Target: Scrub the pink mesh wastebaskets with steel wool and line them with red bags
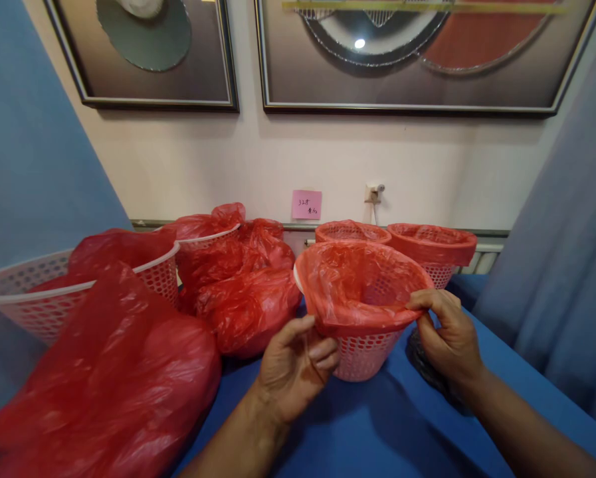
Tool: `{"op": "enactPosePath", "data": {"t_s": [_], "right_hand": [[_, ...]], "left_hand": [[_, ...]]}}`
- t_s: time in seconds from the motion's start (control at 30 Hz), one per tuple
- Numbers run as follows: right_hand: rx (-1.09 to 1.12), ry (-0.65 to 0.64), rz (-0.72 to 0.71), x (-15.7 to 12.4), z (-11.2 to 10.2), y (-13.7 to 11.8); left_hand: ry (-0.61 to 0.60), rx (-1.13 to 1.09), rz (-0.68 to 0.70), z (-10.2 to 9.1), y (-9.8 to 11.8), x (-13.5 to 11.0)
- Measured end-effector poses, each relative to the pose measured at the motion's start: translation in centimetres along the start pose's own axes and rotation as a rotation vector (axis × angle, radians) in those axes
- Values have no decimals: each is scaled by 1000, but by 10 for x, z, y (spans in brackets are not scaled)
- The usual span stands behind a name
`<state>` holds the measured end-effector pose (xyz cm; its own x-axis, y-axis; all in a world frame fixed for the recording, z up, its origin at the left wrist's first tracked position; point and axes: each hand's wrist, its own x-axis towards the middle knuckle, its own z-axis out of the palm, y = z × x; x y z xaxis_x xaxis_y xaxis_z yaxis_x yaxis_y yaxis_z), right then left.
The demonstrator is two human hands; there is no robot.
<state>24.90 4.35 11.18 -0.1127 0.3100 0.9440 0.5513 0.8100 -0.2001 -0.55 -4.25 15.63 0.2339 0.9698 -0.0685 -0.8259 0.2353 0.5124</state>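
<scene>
Red bag (148, 372), bulging and creased, lies at lower left, nearest the camera, in front of a white basket (33, 312) with red film inside it. Centre right, a perforated basket (367, 355) stands upright on the blue table (397, 431), its mouth lined with a red liner (357, 279) folded outward over most of the rim. White rim is exposed at the left side of the mouth.

Right hand (444, 332): thumb and forefinger pinched together on the liner at the right of the rim, other fingers curled. Left hand (298, 365): half closed, thumb tip at the liner's lower edge on the near left; whether it grips the film cannot be told.

Dark bundle (420, 358) lies beside the basket, partly hidden by the right hand and forearm. Two lined baskets (432, 249) stand behind, to the right. More red bags (248, 305) lie between the white basket and the central one. Pink note (306, 204) and socket (374, 193) are on the wall.
</scene>
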Motion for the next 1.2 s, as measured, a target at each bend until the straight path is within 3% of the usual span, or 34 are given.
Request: {"op": "enactPosePath", "data": {"t_s": [0.1,0.3,0.37,0.47,0.6,0.73,0.83,0.93,1.07,1.2], "right_hand": [[2,22,16,-1,2,1],[17,-9,25,2,-1,0],[11,6,46,3,-4,11],[21,33,84,4,-10,39],[-49,61,129,1,-21,57],[-159,108,19,-7,-26,14],[-99,-31,-148,-9,-16,-33],[-76,-147,-207,-6,4,-65],[-177,-127,-160,1,21,-70],[-136,-78,-101,1,9,-38]], "left_hand": [[106,51,21,7,13,4],[168,158,334,-9,23,23],[184,145,294,-20,16,29],[171,158,129,-36,-1,36],[96,345,-58,-50,-22,40],[137,434,13,-54,-12,45],[214,323,146,-48,11,58],[252,241,250,-38,29,78],[267,220,331,-39,30,93],[300,228,300,-58,8,81]]}}
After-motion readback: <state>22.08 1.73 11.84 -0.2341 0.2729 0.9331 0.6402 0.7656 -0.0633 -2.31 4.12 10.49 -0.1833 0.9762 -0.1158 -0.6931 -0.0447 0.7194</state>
